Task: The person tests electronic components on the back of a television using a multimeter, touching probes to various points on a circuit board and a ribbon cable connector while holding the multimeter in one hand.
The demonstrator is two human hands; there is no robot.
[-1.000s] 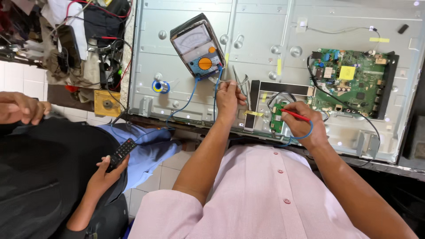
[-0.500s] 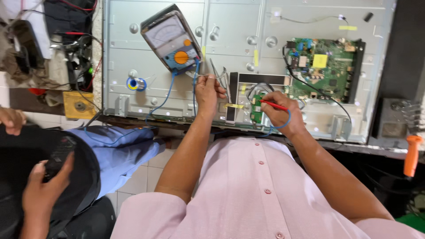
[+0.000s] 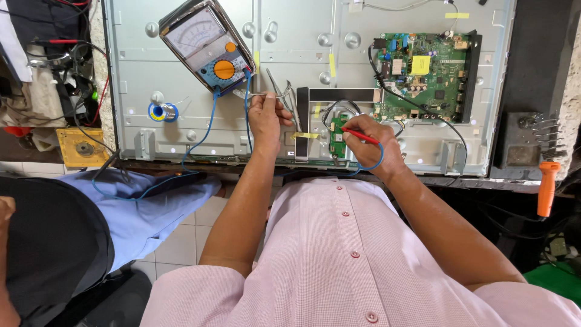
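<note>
To my right an orange-handled tool [image 3: 547, 188] hangs beside the bench; left, a blue solder spool [image 3: 162, 111], a yellow box [image 3: 82, 147], possibly a speaker, and tangled cables [image 3: 72, 60].

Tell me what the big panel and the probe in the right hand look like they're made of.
Panel: likely sheet metal, matte grey, with pressed ribs and screw bosses. Probe in the right hand: probably red plastic, smooth; its tip is hidden.

Bright, even daylight-like lighting, source not visible. Pale grey sheet-metal back panel [image 3: 181, 79] shows mild sheen, no hard glare. Soft short shadows under forearms. Focus sharp at centre; slight wide-angle bending at edges. Dark areas at right edge and lower left underexposed, detail lost.
</note>
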